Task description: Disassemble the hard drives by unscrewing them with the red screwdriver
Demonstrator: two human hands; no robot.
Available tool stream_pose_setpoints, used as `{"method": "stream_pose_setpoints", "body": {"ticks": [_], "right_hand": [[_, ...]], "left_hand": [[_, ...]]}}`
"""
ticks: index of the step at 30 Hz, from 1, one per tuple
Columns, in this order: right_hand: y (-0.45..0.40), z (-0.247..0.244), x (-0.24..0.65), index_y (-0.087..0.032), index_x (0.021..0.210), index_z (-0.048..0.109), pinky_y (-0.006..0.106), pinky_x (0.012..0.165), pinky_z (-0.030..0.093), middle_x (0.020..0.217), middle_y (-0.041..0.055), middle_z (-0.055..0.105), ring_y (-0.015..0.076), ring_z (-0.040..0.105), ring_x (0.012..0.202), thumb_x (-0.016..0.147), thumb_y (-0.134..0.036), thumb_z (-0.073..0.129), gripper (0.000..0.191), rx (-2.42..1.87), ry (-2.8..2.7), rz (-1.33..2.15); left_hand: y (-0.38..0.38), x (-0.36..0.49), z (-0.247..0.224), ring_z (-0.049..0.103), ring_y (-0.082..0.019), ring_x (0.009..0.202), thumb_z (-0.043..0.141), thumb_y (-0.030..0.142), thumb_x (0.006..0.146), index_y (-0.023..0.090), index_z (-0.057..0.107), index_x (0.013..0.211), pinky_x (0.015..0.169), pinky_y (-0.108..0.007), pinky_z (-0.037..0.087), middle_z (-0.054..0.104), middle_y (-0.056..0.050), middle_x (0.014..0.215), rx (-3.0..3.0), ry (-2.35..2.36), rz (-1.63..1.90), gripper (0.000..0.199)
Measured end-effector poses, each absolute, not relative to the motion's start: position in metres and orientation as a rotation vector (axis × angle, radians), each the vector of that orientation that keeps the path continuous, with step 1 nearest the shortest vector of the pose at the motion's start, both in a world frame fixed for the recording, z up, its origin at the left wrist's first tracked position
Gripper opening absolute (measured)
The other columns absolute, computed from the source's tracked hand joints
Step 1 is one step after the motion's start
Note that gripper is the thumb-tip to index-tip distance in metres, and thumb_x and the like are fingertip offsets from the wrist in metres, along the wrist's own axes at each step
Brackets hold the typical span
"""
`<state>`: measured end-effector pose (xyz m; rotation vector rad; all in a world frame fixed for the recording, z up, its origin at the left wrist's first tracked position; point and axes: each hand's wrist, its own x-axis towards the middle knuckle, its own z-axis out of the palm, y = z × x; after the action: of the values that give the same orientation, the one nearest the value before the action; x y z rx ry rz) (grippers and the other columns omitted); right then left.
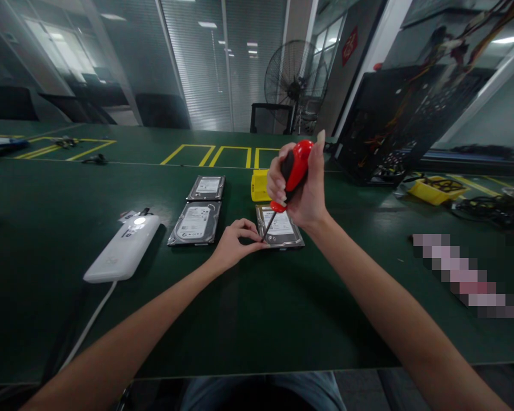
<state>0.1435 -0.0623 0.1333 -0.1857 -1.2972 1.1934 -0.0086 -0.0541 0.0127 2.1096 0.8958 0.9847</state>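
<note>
My right hand [306,194] is wrapped round the red and black handle of a screwdriver [298,165]. Its shaft slants down and left, the tip at the lower left corner of a hard drive [282,225] lying label up. My left hand [235,244] has its thumb and fingertips at that same corner, close round the screwdriver tip; whether something small is between them is too small to tell. Two more hard drives, one [195,224] in front of the other [207,187], lie to the left. Behind the right drive stands a yellow box [259,185], partly hidden by my right hand.
A white device [124,248] with a cable lies on the green table [223,325] at the left. At the right are a black computer case [377,125], a yellow tray [434,191], black cables [488,208] and a blurred-out strip.
</note>
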Motion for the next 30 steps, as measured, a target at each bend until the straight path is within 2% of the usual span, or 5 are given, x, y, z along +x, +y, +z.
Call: {"method": "stream_pose_setpoints", "body": {"ticks": [10,13,15,18,30], "right_hand": [[-0.061,0.135,0.145,-0.021,0.078,0.045,0.015,0.032,0.026,0.049,-0.008,0.041,0.0036,0.032,0.036,0.075,-0.073,0.043,0.052,-0.138,-1.27,1.24],[-0.061,0.135,0.146,-0.021,0.078,0.046,0.016,0.032,0.025,0.049,-0.0079,0.041,0.004,0.032,0.036,0.075,-0.073,0.044,0.052,-0.191,-1.259,1.231],[-0.06,0.133,0.145,-0.021,0.078,0.046,0.017,0.032,0.025,0.049,-0.0076,0.041,0.0042,0.032,0.036,0.077,-0.071,0.044,0.05,-0.197,-1.256,1.22],[-0.059,0.13,0.144,-0.022,0.079,0.046,0.017,0.032,0.025,0.05,-0.0074,0.04,0.0046,0.032,0.036,0.079,-0.069,0.043,0.048,-0.211,-1.262,1.214],[-0.062,0.128,0.141,-0.022,0.079,0.045,0.018,0.033,0.025,0.051,-0.0074,0.039,0.0046,0.032,0.038,0.08,-0.068,0.042,0.046,-0.258,-1.284,1.221]], "left_hand": [[-0.048,-0.014,0.018,0.053,-0.02,0.095,0.077,0.035,0.067,0.024,0.074,0.09,0.089,-0.038,0.042,0.055,-0.004,0.096,2.081,0.834,0.968,0.025],[-0.042,-0.019,0.02,0.053,-0.02,0.097,0.072,0.037,0.072,0.026,0.073,0.094,0.092,-0.038,0.04,0.055,-0.003,0.098,1.977,0.864,0.973,0.024],[-0.039,-0.021,0.019,0.054,-0.02,0.097,0.063,0.04,0.08,0.026,0.073,0.092,0.091,-0.038,0.04,0.056,-0.004,0.098,1.88,0.929,1.024,0.021],[-0.037,-0.021,0.017,0.055,-0.02,0.095,0.052,0.044,0.087,0.024,0.074,0.083,0.091,-0.039,0.04,0.058,-0.004,0.096,1.813,1.013,1.048,0.03],[-0.039,-0.018,0.018,0.056,-0.019,0.091,0.059,0.038,0.082,0.024,0.074,0.085,0.087,-0.037,0.043,0.058,-0.004,0.095,1.97,0.883,0.84,0.021]]}}
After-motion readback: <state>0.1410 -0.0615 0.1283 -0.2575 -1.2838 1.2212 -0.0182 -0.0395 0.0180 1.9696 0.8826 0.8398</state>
